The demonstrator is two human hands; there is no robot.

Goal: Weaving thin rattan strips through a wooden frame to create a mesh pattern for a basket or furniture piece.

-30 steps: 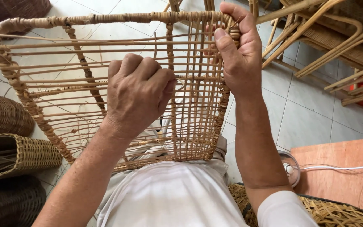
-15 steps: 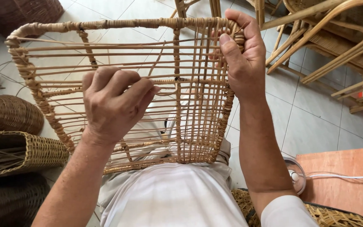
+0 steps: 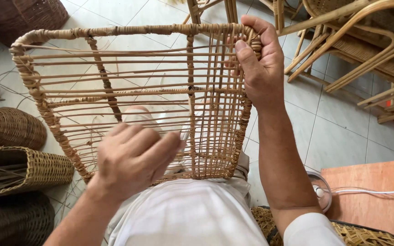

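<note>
A half-woven rattan basket frame rests against my lap, its wrapped rim on top and thin cane strands running across it. My right hand grips the rim at the frame's upper right corner, thumb pressed on the upright canes. My left hand is curled low in front of the frame's lower middle, fingers pinched together, apparently on a thin cane strand that I cannot make out clearly. The right third of the frame is densely woven; the left part is open.
Finished woven baskets lie stacked at the left, a dark one at the top left. Rattan chair frames stand at the upper right on the tiled floor. A reddish board with a white cable and a small round plastic object lies at the lower right.
My left hand has dropped from the frame's middle down and toward me, pulling away from the weave. The right hand has kept its grip on the rim corner.
</note>
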